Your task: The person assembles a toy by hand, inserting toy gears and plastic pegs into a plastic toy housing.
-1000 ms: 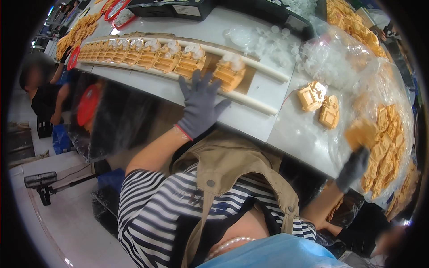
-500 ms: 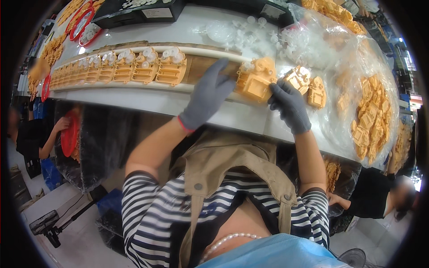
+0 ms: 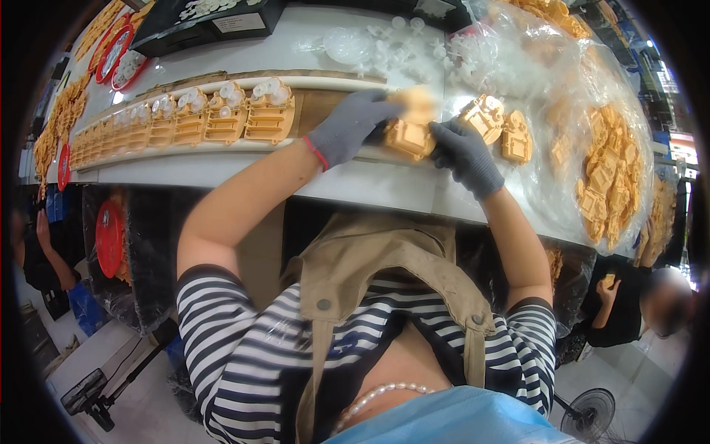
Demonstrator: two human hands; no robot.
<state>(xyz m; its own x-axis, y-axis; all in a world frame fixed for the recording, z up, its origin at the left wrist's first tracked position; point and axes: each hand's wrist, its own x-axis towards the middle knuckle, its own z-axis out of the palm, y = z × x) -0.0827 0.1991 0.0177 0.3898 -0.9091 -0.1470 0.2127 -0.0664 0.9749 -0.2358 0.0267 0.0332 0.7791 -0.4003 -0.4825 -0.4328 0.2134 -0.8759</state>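
Both gloved hands meet over one orange plastic part (image 3: 409, 138) at the near edge of the white tabletop (image 3: 370, 189). The left hand (image 3: 353, 124) comes in from nine o'clock of the part, its grey-gloved grip curled over the top and left side, clasping it. The right hand (image 3: 464, 152) sits at three o'clock of the same part, its dark glove closed against the right end, so the part is pinched between the two. The top of the part is blurred.

At nine o'clock of the hands, a row of orange parts with white caps (image 3: 222, 118) lies in a long rail. At three o'clock, two loose orange parts (image 3: 501, 127) lie just beside the right hand, and farther out a clear bag of orange parts (image 3: 603, 170) spreads over the tabletop. At twelve o'clock, small clear white pieces (image 3: 414, 48) are scattered.
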